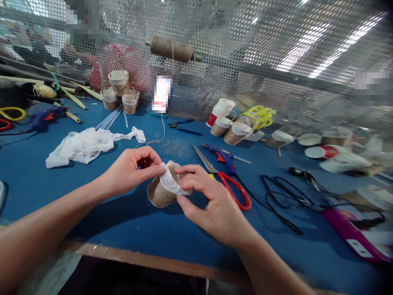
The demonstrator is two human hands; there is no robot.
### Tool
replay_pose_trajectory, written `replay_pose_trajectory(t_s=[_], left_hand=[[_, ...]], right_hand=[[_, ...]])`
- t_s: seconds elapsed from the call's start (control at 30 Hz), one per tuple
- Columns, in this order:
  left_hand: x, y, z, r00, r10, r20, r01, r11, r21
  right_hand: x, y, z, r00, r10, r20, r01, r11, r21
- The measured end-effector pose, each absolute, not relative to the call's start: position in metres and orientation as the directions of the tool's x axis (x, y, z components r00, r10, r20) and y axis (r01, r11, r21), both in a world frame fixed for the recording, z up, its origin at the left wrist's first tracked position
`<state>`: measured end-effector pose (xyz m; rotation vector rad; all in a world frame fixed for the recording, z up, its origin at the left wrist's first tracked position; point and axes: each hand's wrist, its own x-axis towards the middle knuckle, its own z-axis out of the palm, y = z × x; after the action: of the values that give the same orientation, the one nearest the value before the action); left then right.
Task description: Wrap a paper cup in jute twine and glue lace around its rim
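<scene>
A small twine-covered paper cup [160,194] is held tipped on its side just above the blue table [129,223], with a strip of white lace [170,182] around its rim. My left hand [135,170] pinches the lace and rim from the left. Gripping the cup and pressing the lace from the right is my right hand [211,203]. Both hands are closed on the cup.
Red-handled scissors [229,184] and a blue glue gun [221,155] lie just right of my hands. A heap of white lace [84,145] lies to the left. Finished small cups [120,92] stand at the back, more cups [229,125] at the back right. A twine spool [172,49] hangs on the mesh. Black cables [282,198] run at the right.
</scene>
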<state>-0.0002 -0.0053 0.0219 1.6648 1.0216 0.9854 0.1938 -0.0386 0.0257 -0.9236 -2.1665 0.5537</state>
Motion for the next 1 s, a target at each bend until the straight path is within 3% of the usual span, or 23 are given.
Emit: replay_pose_trajectory(t_s=[0.5, 1.0], left_hand=[[-0.0092, -0.0107, 0.0288, 0.401, 0.861, 0.312, 0.101, -0.38, 0.919], [-0.0069, -0.0047, 0.0251, 0.391, 0.905, 0.168, 0.221, -0.269, 0.937]], right_hand=[[0.1956, -0.0339, 0.0234, -0.439, 0.793, 0.421, 0.471, 0.603, -0.644], [0.1929, -0.0388, 0.0274, -0.504, 0.74, 0.445, 0.43, 0.662, -0.614]])
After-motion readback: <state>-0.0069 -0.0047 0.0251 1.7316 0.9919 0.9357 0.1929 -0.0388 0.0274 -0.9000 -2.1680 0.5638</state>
